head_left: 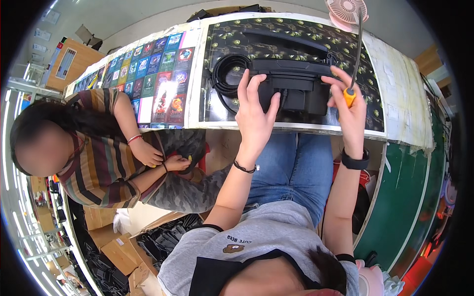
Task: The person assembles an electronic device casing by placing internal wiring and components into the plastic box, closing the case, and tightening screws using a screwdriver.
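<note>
A black plastic device point(296, 81) with a coiled black cable point(224, 74) lies on a dark patterned mat point(222, 111) at the table's near edge. My left hand point(254, 111) grips the device's left part, fingers spread over its top and thumb on its front. My right hand point(348, 106) is at the device's right end, closed around a screwdriver's orange handle point(349, 96). The screwdriver's thin metal shaft point(359, 44) points up and away from me. A second long black part point(284, 39) lies behind the device.
A pink desk fan point(345, 11) stands at the table's far edge. Rows of colourful cards point(158, 74) cover the table's left part. A seated person in a striped shirt point(98, 163) works at my left. Cardboard boxes with black parts point(163, 239) sit on the floor.
</note>
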{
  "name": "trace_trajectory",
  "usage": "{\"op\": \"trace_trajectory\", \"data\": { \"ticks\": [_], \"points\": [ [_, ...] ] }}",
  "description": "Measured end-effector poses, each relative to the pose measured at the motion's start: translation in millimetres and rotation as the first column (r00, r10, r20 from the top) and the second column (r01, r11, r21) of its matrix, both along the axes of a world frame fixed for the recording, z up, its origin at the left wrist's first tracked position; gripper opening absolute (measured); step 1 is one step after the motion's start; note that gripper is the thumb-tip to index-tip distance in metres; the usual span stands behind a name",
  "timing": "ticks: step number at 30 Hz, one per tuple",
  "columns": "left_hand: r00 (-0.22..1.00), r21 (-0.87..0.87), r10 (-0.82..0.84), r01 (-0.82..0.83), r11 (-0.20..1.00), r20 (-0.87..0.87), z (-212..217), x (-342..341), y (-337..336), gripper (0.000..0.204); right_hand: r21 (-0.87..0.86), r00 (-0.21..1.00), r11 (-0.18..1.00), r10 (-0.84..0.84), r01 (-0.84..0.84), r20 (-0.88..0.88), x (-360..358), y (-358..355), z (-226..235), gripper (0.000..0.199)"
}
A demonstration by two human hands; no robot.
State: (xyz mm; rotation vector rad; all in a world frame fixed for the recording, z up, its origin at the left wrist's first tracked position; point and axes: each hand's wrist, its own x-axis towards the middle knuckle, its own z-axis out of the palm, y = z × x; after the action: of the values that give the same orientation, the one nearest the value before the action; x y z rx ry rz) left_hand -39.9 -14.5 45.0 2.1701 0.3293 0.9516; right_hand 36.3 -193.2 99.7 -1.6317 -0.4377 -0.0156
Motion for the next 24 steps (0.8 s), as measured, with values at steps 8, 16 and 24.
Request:
{"op": "trace_trajectory", "data": {
  "ticks": [8,16,24],
  "points": [
    [1.0,0.018,0.003,-0.002,1.0,-0.008,-0.4,-0.2,-1.4,0.056,-0.264,0.798,0.873,-0.204,0.41,0.567,47.3,38.4,20.2,0.028],
    [0.995,0.255,-0.019,-0.006,0.967,0.095,32.7,12.2,23.3,0.021,-0.349,0.659,0.753,-0.146,0.558,0.738,66.2,60.7,-5.9,0.03],
    [0.915,0.229,-0.314,0.372,0.899,-0.253,62.6,87.7,38.4,0.031,-0.252,0.617,0.77,-0.223,0.586,0.755,70.5,59.0,-11.3,0.027]
  ]
}}
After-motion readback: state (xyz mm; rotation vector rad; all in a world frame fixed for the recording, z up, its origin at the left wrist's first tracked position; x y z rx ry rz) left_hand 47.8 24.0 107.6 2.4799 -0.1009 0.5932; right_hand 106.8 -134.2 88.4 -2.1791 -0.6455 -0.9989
